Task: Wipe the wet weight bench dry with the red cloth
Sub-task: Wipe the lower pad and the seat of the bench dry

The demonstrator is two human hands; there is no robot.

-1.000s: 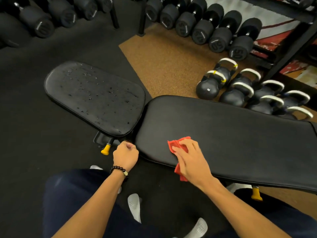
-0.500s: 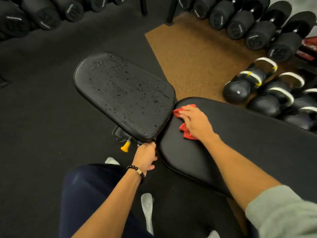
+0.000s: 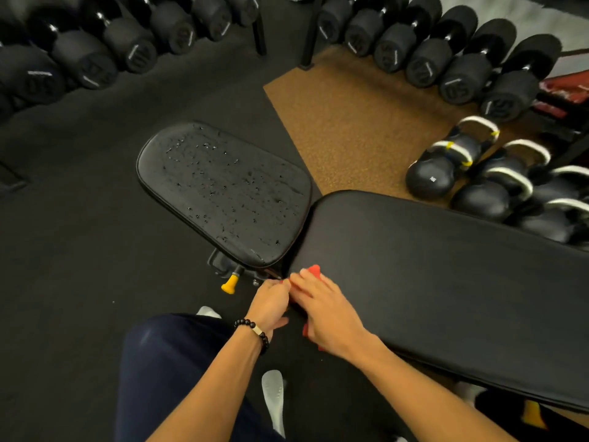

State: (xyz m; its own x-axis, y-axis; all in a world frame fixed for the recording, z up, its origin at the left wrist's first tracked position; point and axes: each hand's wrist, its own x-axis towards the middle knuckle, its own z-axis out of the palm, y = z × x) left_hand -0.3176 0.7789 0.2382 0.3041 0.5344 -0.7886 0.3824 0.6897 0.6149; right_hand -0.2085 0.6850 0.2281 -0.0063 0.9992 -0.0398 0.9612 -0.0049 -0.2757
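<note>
The weight bench has two black pads. Its seat pad (image 3: 223, 189) on the left is speckled with water drops, and the long back pad (image 3: 446, 266) on the right looks matte and free of drops. The red cloth (image 3: 314, 270) lies on the back pad's near-left corner, mostly hidden. My right hand (image 3: 325, 311) presses flat on it with straight fingers. My left hand (image 3: 271, 301), wearing a bead bracelet, has its fingers curled at that same corner's edge, touching the right hand's fingertips.
Several kettlebells (image 3: 430, 177) stand on the cork mat beyond the back pad. Dumbbell racks (image 3: 462, 68) line the far side and far left. A yellow adjustment knob (image 3: 229, 285) sticks out under the seat pad. My knee (image 3: 165, 362) and shoes are below, on black rubber floor.
My right hand slid the cloth from the far-left edge of the back pad down to its near-left corner, meeting the left hand. The camera view shifted slightly.
</note>
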